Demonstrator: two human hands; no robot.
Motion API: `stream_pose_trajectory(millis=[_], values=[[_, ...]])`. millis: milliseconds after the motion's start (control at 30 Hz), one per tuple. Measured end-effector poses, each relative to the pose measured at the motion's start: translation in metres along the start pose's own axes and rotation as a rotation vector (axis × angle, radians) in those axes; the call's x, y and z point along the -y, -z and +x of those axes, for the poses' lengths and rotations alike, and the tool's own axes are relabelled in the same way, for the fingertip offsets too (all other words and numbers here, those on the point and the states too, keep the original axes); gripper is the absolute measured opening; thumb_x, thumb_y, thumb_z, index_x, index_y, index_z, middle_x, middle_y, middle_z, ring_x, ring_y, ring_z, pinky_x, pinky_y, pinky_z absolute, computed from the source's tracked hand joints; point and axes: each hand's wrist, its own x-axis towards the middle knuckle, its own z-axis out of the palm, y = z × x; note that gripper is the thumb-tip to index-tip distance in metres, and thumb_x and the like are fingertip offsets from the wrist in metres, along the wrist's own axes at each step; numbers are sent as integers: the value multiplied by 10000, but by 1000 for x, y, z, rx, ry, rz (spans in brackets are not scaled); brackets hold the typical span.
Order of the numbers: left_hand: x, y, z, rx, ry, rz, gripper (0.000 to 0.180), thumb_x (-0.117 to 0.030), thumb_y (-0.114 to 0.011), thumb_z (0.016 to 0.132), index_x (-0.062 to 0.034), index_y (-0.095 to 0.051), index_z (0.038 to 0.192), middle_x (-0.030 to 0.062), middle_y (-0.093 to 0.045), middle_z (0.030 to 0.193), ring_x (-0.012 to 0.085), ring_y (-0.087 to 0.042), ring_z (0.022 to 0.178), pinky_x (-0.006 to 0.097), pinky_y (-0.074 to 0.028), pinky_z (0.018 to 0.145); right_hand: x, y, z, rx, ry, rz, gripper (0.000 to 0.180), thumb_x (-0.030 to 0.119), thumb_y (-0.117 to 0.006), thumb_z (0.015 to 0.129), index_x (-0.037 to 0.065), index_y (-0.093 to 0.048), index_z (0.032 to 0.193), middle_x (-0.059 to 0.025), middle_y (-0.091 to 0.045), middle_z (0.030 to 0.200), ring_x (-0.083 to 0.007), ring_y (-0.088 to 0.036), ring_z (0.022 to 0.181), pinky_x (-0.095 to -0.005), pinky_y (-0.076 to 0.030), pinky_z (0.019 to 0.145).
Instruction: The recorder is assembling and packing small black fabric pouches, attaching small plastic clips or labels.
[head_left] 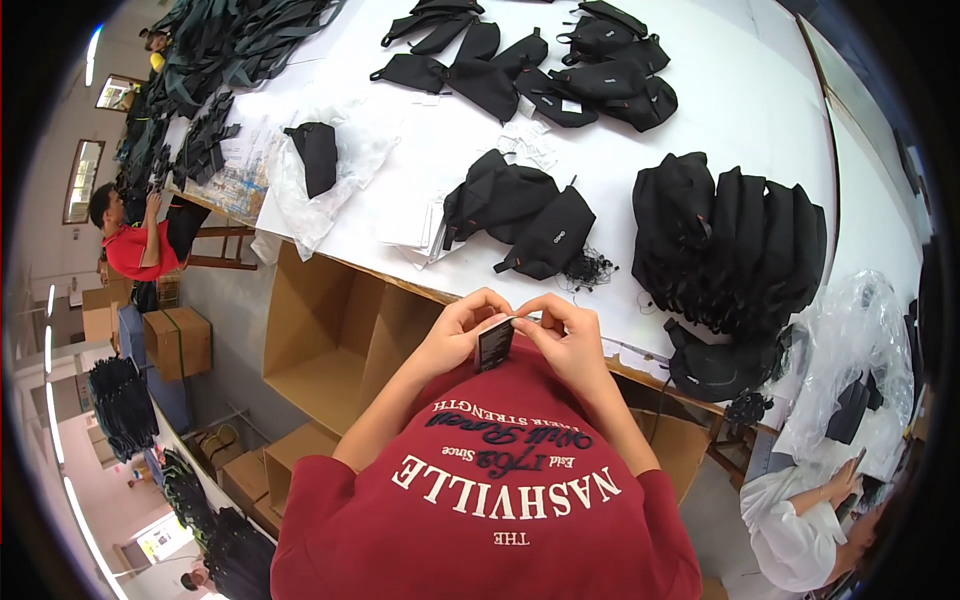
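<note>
Close to my chest, at the table's near edge, my left hand (462, 328) and my right hand (562, 328) meet fingertip to fingertip. Between them is a small dark card-like tag (495, 346) with pale markings, held upright. My left fingers pinch it along its side and top, while the right thumb and forefinger close at its upper corner. Whether a thin cord runs between the fingertips is too small to tell. Just beyond my hands lie a black pouch bag (553, 236), a tangle of thin black cords (590, 268) and a stack of white cards (415, 235).
More black bags (600, 70) lie across the white table (400, 150); a thick row of them (730, 240) stands at right. Clear plastic (350, 165) sits at left. Open cardboard boxes (325, 325) are below the edge. Co-workers are at left (140, 245) and right (800, 525).
</note>
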Motion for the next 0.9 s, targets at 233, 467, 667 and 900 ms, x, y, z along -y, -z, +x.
stream_pose_trajectory(millis=[233,467,667,900], values=[[-14,-6,11,109,-72,127,95,-105,-548,939,-21,-545,981,-18,-540,846,17,-506,748,184,-404,641,-3,20,-1,67,-7,110,90,109,-697,815,56,-650,870,50,-363,522,-39,-277,499,-233,-219,464],[-35,-31,33,135,-304,491,119,-122,-554,904,-5,-534,909,87,-543,778,164,-525,676,293,-434,620,-18,20,3,138,-168,757,148,200,-517,969,95,-467,877,72,-407,575,-9,-330,457,-188,-225,421],[-43,-20,45,88,-516,599,103,-111,-559,882,-28,-521,929,108,-549,767,224,-547,646,333,-436,585,0,25,21,105,-280,652,129,183,-569,929,86,-485,917,12,-546,648,-36,-494,477,-158,-364,412],[-33,14,69,-183,-520,463,175,-208,-549,925,-36,-526,943,71,-560,756,158,-539,622,289,-435,586,-19,21,52,221,-308,559,79,104,-586,908,27,-567,907,-34,-581,757,-87,-521,546,-231,-418,445]])
